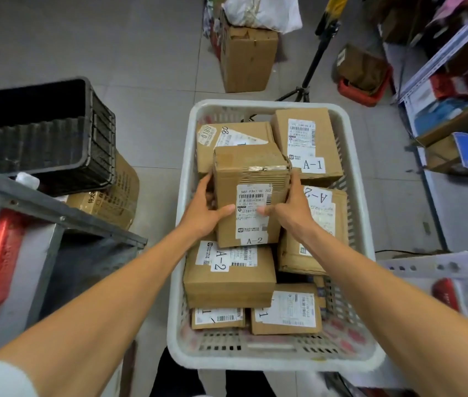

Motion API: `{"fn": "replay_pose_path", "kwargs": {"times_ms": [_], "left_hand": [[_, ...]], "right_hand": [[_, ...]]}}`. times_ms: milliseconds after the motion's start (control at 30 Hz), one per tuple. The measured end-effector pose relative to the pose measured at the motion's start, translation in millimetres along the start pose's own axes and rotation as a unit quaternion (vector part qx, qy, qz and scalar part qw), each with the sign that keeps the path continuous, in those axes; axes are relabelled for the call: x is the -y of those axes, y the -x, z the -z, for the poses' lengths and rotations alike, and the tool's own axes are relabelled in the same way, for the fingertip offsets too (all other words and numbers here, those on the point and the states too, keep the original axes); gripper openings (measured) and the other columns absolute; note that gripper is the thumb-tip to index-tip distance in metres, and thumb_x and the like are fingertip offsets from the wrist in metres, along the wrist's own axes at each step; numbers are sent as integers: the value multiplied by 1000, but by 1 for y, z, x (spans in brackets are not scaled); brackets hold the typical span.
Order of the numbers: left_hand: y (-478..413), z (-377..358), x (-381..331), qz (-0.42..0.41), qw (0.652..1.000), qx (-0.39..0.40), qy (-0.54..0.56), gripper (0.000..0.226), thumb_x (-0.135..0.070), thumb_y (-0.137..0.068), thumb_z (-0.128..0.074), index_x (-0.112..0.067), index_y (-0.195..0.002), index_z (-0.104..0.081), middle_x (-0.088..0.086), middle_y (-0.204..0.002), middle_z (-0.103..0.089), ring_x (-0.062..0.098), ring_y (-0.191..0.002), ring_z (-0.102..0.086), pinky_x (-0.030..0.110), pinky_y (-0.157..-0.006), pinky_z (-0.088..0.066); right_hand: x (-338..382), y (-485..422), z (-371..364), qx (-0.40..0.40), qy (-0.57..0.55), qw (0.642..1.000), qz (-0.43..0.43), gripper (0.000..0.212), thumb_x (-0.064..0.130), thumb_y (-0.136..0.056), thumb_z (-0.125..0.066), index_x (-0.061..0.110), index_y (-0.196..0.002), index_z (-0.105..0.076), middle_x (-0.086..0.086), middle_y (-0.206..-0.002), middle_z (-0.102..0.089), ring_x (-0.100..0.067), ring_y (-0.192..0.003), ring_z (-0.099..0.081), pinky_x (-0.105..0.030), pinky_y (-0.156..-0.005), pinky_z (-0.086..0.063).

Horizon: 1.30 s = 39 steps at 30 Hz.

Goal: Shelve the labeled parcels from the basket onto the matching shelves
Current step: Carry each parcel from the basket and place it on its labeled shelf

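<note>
Grey tiled floor (pixel 146 81) of a storeroom, with a white plastic basket (pixel 181 196) in the middle, packed with brown cardboard parcels. Both hands are on one box, the held parcel (pixel 251 173). It is marked A-2, raised above the others and tilted so the label faces up. The left hand (pixel 204 207) grips its left side with the thumb on the front. The right hand (pixel 290 207) grips the right side with the thumb on the label. The two-sided grip is probably because the box is bulky, and the label is likely turned up to read the code before choosing a shelf.

In the basket are the A-1 parcel (pixel 307 144) at the far right, a flat A-2 parcel (pixel 227 279) just under the held one, and another A-2 box (pixel 321 219) beneath the right wrist. Two more lie at the near end with their labels partly hidden. This looks like the pick step, with most of the load left.

The basket walls are close on both sides, but straight up is free. A grey shelf rail (pixel 55 210) and a black crate (pixel 40 133) are near on the left, and a white rack (pixel 442 265) is on the right. A tripod (pixel 313 61) and a carton (pixel 247 61) stand past the far end. No shelf codes are readable, so I can't tell which shelf is A-2.
</note>
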<state>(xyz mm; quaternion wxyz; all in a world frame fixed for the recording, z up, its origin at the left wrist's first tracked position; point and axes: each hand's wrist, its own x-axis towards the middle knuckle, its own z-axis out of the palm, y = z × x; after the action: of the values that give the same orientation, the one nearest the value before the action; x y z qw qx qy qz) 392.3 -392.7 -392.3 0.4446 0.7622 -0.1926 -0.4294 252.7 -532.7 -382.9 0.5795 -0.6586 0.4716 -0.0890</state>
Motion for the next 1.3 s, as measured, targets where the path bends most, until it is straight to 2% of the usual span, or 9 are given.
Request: {"fn": "replay_pose_path", "kwargs": {"times_ms": [100,200,267,333,567,733,900,1100,1300], "left_hand": [[11,11,-17,-21,1000,-14,16,96,-24,-73,-81,-35,-148,-23,0,-121,-57,18,-110,-58,42,-95,-52],[20,23,-38,-39,998,-22,39,109,-29,-60,-89,-37,-148,-26,4,-129,-53,19,-114,-56,40,-95,-51],[27,27,-49,-42,998,-30,44,120,-45,-46,-91,-53,-143,-22,5,-134,-48,22,-121,-51,46,-101,-47],[35,33,-56,-51,998,-32,32,123,-50,-41,-90,-61,-140,-18,3,-137,-44,22,-125,-47,49,-103,-44],[78,61,-85,-94,995,16,35,132,-17,-52,-93,-36,-152,-9,-3,-152,-34,14,-139,-31,41,-113,-32],[108,92,-88,-117,991,70,21,130,-40,-36,-90,-39,-148,-24,-10,-142,-46,13,-129,-44,39,-104,-44],[150,112,-92,-124,990,73,-5,130,-43,-34,-89,-45,-146,-23,-6,-143,-44,19,-128,-46,49,-103,-44],[201,109,-107,-182,980,78,-24,119,-14,-62,-88,-39,-151,-13,0,-146,-40,21,-134,-38,46,-109,-37],[259,81,-111,-228,965,112,-60,122,-20,-59,-91,-44,-149,-13,3,-144,-41,22,-132,-42,46,-106,-41]], "right_hand": [[16,10,5,-2,-29,999,28,82,7,-67,-84,25,-132,-36,-1,-121,-62,-13,-107,-62,-35,-90,-53],[44,16,5,-37,-67,997,31,70,28,-80,-77,20,-132,-32,1,-110,-64,-8,-92,-64,-20,-70,-50],[60,21,1,-45,-58,997,28,62,35,-83,-72,21,-129,-32,2,-109,-64,-10,-90,-65,-25,-72,-53],[69,31,-2,-11,-36,999,36,70,28,-80,-76,24,-135,-33,6,-112,-63,-14,-98,-65,-38,-86,-55],[104,76,9,76,-72,994,33,103,2,-71,-80,36,-147,-21,-4,-124,-60,-24,-111,-61,-45,-91,-54],[122,122,-3,62,-60,994,63,110,-4,-73,-76,46,-144,-10,11,-112,-62,-7,-100,-63,-22,-76,-54],[129,176,-25,36,-39,997,63,123,0,-75,-76,35,-151,14,0,-145,-45,-19,-127,-50,-48,-108,-40],[128,234,-21,0,-45,993,108,127,4,-73,-79,35,-150,18,0,-146,-44,-16,-126,-51,-38,-100,-48],[104,308,7,-36,-52,986,156,125,-1,-74,-77,32,-151,15,3,-144,-45,-12,-124,-52,-19,-89,-50]]}}
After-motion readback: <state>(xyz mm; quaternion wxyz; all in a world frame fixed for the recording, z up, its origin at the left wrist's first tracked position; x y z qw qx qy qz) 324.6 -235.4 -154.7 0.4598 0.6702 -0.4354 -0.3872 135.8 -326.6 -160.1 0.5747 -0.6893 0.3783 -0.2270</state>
